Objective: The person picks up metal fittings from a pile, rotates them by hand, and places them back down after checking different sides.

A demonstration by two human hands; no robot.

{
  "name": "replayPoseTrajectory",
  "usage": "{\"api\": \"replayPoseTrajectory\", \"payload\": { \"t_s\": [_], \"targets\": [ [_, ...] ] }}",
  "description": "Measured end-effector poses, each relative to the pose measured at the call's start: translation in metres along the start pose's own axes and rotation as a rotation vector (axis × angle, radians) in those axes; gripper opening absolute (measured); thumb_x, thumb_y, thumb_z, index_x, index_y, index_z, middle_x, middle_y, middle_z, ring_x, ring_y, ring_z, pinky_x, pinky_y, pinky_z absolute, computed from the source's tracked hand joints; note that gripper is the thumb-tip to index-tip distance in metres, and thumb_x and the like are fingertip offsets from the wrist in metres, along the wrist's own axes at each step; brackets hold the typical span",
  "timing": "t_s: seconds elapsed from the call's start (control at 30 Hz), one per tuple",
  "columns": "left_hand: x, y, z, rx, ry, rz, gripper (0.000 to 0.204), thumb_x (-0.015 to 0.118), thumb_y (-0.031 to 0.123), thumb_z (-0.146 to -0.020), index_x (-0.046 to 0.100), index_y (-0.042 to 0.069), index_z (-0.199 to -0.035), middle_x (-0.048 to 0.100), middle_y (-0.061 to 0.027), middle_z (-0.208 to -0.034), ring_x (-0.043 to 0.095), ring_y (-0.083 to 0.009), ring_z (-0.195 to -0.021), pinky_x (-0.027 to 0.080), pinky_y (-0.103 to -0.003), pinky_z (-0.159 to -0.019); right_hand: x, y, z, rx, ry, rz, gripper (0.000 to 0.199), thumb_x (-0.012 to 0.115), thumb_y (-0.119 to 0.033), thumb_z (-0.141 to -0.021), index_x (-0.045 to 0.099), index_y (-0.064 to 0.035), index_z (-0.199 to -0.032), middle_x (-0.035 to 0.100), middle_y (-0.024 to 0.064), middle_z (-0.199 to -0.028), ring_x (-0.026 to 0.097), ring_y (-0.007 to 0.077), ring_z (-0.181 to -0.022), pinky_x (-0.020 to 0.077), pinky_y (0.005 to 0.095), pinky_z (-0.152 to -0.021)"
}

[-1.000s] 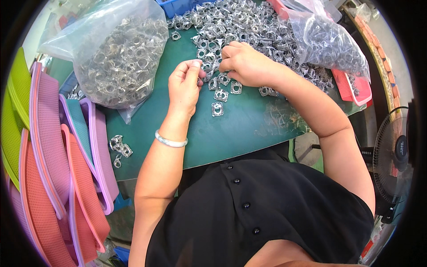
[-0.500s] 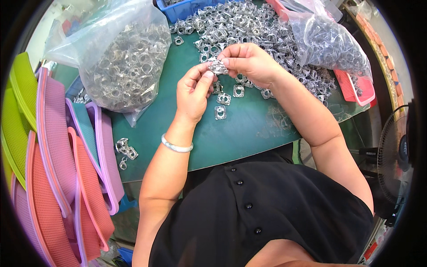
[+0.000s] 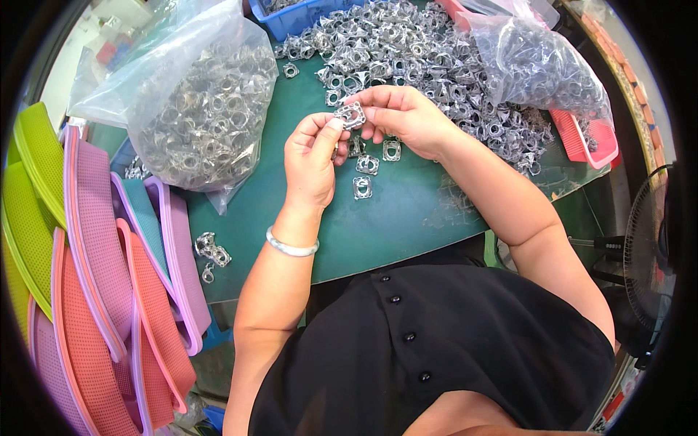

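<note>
Between both hands is a small silvery metal part, squarish with a round hole in its middle. My left hand pinches its lower left side with thumb and fingers. My right hand grips its right and upper side, thumb against the edge. Just below the hands, several similar square metal parts lie singly on the green table. A large heap of such parts spreads beyond my right hand. Fingertips hide some of the held part's rim.
A clear plastic bag full of parts stands at left, another bag at right over a pink basket. A blue bin sits at the back. Coloured baskets stack at far left; a fan stands at right.
The held metal part has turned so that its face with the hole shows. My right hand has dropped slightly, and the whole view has shifted a little.
</note>
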State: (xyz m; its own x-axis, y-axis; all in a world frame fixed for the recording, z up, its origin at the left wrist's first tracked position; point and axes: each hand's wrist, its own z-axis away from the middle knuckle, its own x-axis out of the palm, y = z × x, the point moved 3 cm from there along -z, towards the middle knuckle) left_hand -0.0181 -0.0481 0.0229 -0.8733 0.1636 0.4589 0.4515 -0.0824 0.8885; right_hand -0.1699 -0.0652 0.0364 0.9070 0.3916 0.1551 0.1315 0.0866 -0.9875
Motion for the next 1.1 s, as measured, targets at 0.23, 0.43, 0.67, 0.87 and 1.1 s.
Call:
{"api": "replayPoseTrajectory", "payload": {
  "t_s": [0.23, 0.43, 0.67, 0.87, 1.1],
  "targets": [
    [-0.0046, -0.0017, -0.003, -0.09, -0.05, 0.072, 0.01, 0.052, 0.015, -0.087, 0.056, 0.006, -0.087, 0.056, -0.0012, -0.071, 0.048, -0.0065, -0.056, 0.036, -0.018, -0.049, 0.0013, -0.0038, 0.004, -0.134, -0.055, 0.098, 0.032, 0.049, -0.004, -0.084, 0.052, -0.0016, -0.115, 0.06, 0.0035, -0.091, 0.054, 0.0084, -0.077, 0.0444, 0.0223, -0.07],
    [-0.0054, -0.0028, -0.0047, -0.049, -0.079, 0.066, 0.012, 0.053, 0.017, -0.088, 0.057, 0.006, -0.085, 0.055, 0.0006, -0.069, 0.046, -0.0053, -0.055, 0.035, -0.017, -0.047, 0.0004, -0.0057, 0.0058, -0.136, -0.096, 0.082, 0.026, 0.053, -0.005, -0.083, 0.056, -0.0011, -0.108, 0.06, 0.003, -0.089, 0.054, 0.0078, -0.078, 0.0446, 0.0218, -0.071],
    [-0.0061, 0.0001, -0.0054, -0.011, -0.024, -0.019, 0.014, 0.055, 0.02, -0.087, 0.059, 0.007, -0.083, 0.054, 0.0028, -0.067, 0.045, -0.0034, -0.054, 0.033, -0.015, -0.047, 0.0035, -0.0006, 0.0055, -0.165, -0.115, 0.047, 0.035, 0.058, -0.004, -0.081, 0.05, -0.0006, -0.114, 0.059, 0.0048, -0.098, 0.054, 0.0079, -0.083, 0.0448, 0.0219, -0.07],
    [-0.006, 0.0031, -0.0043, 0.019, 0.026, -0.099, 0.013, 0.058, 0.02, -0.085, 0.06, 0.007, -0.082, 0.055, 0.004, -0.066, 0.045, -0.0023, -0.055, 0.034, -0.014, -0.048, 0.0075, 0.0006, 0.0056, -0.221, -0.252, 0.037, 0.04, 0.055, 0.001, -0.082, 0.046, -0.0002, -0.12, 0.058, 0.0077, -0.104, 0.055, 0.012, -0.094, 0.0459, 0.0248, -0.078],
    [-0.005, 0.0055, -0.0027, 0.051, 0.068, -0.161, 0.013, 0.056, 0.019, -0.086, 0.06, 0.007, -0.084, 0.054, 0.0035, -0.066, 0.044, -0.0024, -0.054, 0.034, -0.015, -0.048, 0.0077, -0.0001, 0.0056, -0.184, -0.257, -0.001, 0.038, 0.055, 0.003, -0.081, 0.046, 0.0012, -0.118, 0.057, 0.0089, -0.104, 0.055, 0.0136, -0.096, 0.0465, 0.0275, -0.081]
  ]
}}
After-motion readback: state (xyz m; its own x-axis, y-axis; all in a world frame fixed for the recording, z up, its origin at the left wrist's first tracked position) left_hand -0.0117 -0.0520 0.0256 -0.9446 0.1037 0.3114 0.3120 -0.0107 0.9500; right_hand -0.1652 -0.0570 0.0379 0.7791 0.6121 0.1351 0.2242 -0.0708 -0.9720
